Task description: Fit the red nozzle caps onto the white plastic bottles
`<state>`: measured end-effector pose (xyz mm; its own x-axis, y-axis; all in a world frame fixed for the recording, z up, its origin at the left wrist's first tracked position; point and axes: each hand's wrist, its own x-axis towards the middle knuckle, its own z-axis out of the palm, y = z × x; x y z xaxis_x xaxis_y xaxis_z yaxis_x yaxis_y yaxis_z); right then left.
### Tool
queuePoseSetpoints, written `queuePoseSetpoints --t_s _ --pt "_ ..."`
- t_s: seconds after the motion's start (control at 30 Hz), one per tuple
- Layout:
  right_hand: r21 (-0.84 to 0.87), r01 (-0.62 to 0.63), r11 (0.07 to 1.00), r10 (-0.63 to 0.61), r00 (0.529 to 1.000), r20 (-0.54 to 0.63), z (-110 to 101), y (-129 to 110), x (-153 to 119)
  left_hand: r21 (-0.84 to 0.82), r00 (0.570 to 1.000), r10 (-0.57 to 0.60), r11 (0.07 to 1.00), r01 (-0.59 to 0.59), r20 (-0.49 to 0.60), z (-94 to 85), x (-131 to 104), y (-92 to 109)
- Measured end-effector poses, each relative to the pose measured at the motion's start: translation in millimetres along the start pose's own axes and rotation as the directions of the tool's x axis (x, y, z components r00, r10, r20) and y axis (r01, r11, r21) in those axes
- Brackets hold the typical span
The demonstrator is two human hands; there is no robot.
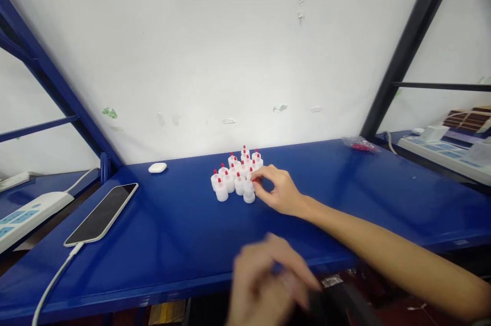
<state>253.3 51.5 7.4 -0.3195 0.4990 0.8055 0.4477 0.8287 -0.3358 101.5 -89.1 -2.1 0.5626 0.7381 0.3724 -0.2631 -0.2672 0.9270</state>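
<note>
Several small white bottles with red tips (pixel 221 190) stand in a cluster on the blue table (pixel 184 244). My right hand (pixel 278 190) reaches in at the cluster's right side, its thumb and index finger pinched at the top of the nearest right bottle (pixel 249 194). A bit of red shows between those fingertips. My left hand (pixel 268 282) is raised in front of the table's near edge, smeared by motion, and whatever its fingers hold cannot be made out.
A phone (pixel 103 213) with a white cable lies at the left, and a small white case (pixel 157 167) rests behind it. A clear bag with red pieces (pixel 360 145) lies at the back right. Power strips (pixel 28 216) flank the table beyond the frame posts.
</note>
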Motion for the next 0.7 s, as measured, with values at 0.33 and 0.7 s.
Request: queuePoseSetpoints --t_s 0.33,0.7 --pt "0.268 -0.113 0.957 0.070 0.984 0.162 6.7 -20.4 -6.6 0.774 0.926 0.077 0.577 0.260 -0.369 -90.1 24.9 3.0" --pt "0.220 0.054 0.974 -0.127 0.935 0.331 17.6 -27.2 -17.4 0.774 0.962 -0.150 0.571 0.273 -0.228 -100.1 9.8 -0.1"
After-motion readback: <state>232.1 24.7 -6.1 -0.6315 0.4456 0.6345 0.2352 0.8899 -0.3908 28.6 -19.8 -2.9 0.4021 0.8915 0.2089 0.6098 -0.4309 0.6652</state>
